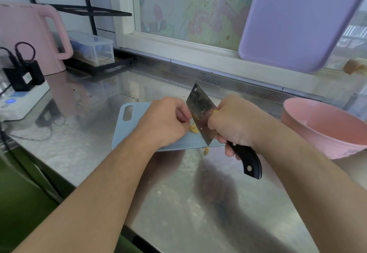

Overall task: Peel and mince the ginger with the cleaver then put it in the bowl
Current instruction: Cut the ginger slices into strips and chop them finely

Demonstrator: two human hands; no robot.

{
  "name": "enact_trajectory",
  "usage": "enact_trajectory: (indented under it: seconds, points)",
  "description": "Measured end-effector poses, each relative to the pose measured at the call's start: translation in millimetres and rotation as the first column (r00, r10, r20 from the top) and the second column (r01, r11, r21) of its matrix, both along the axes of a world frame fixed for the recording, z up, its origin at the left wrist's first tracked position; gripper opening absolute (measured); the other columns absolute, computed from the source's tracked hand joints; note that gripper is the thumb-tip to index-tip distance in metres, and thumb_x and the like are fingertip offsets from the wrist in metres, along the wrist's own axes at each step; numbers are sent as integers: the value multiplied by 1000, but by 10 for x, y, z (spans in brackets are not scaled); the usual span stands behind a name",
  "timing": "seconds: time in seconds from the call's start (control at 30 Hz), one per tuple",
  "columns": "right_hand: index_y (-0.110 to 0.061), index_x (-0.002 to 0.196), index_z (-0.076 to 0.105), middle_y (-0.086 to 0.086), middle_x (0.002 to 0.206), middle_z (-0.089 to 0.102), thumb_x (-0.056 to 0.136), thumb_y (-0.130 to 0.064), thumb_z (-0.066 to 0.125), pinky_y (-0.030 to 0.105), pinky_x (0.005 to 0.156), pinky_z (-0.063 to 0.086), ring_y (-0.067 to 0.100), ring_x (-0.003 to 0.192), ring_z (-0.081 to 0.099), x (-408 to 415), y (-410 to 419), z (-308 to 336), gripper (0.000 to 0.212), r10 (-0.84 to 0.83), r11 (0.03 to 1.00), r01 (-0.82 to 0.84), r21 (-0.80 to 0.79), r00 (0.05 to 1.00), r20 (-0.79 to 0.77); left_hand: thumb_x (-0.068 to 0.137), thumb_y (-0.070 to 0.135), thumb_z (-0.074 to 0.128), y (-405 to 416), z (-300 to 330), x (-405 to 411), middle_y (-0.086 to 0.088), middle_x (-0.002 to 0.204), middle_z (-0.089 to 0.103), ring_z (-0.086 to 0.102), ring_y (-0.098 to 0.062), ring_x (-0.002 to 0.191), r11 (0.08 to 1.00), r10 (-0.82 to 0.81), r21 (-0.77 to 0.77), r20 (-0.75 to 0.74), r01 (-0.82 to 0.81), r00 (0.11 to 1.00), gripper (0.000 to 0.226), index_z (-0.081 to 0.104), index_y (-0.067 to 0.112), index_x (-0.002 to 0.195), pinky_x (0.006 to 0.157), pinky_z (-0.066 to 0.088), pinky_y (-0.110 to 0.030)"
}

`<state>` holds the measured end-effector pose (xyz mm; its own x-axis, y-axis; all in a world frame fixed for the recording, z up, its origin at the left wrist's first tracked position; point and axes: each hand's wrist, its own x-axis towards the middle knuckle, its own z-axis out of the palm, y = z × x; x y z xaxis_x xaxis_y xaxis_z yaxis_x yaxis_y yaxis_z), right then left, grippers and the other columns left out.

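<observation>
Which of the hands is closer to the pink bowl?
The right hand. It grips the cleaver handle, just left of the pink bowl. The left hand is farther away, on the other side of the blade, holding the ginger on the cutting board.

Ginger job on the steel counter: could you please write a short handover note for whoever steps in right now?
Right hand: gripping the cleaver, blade down on the blue cutting board.
Left hand: curled beside the blade, steadying the ginger.
One ginger scrap lies off the board's near edge.
Pink bowl: to the right, visible inside empty.
Done: ginger partly chopped.
Left: finish mincing, transfer to the bowl.
</observation>
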<state>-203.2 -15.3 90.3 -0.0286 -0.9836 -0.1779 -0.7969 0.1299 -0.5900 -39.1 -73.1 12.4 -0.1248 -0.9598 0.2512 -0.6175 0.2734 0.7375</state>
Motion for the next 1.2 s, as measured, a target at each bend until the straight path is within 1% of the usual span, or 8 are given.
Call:
enact_trajectory:
  seconds: [0.07,0.17,0.3,0.47,0.67,0.77,0.93,1.2]
  points:
    - [0,82,58,14,54,55,83,0,45,29,44,48,27,34,57,24,2,-15,13,5,1000,-5,-5,1000,-14,78,17,87,15,4,-11,13,78,76,71,0,76,1000,-16,9,5,16,1000,16,75,27,82,81,62,-30]
    - [-1,82,59,13,54,55,82,0,44,28,44,47,28,34,58,20,-9,-29,14,-3,1000,2,-8,999,-32,77,27,91,17,-12,-16,14,78,76,70,2,74,999,-48,1,44,48,998,15,78,29,83,79,62,-29]
    - [-2,78,56,12,54,54,86,0,46,24,42,44,26,34,57,-35,-25,0,13,-27,1000,26,-8,999,-42,82,24,88,-1,-39,-7,18,79,75,68,4,77,999,-48,-12,99,49,994,13,82,33,88,83,62,-31]
    - [-2,78,55,14,57,53,85,2,44,25,43,44,26,35,58,-42,-27,15,14,-19,1000,19,-6,998,-54,87,23,83,-5,-35,-14,19,80,73,67,3,80,999,-23,-21,134,26,991,11,81,33,91,85,62,-33]
    - [-1,77,56,13,54,53,84,1,44,25,43,45,27,35,59,-47,-20,3,14,-20,1000,19,-21,998,-57,92,21,75,-9,-51,-18,21,84,72,66,2,82,999,7,-39,206,1,979,15,82,34,98,86,62,-33]
    - [-1,79,56,14,57,54,84,1,44,27,45,45,27,36,59,-51,-24,10,14,-20,1000,19,-20,998,-59,88,28,78,-4,-53,-19,21,86,71,64,3,81,999,-4,-35,210,12,978,17,81,35,102,83,60,-28]
    - [-1,79,57,13,54,55,85,0,46,27,45,46,27,36,58,-61,-19,12,13,-16,1000,15,-24,999,-50,87,37,82,-6,-62,-25,22,81,70,63,4,77,999,-15,-47,201,25,980,9,81,37,96,74,55,-25]
    - [0,85,57,16,62,57,87,0,45,30,47,47,26,36,59,-60,-8,23,13,-14,1000,13,-22,999,-41,95,30,74,5,-38,-35,19,80,71,66,0,82,998,30,-64,148,-21,989,4,78,31,93,85,61,-38]
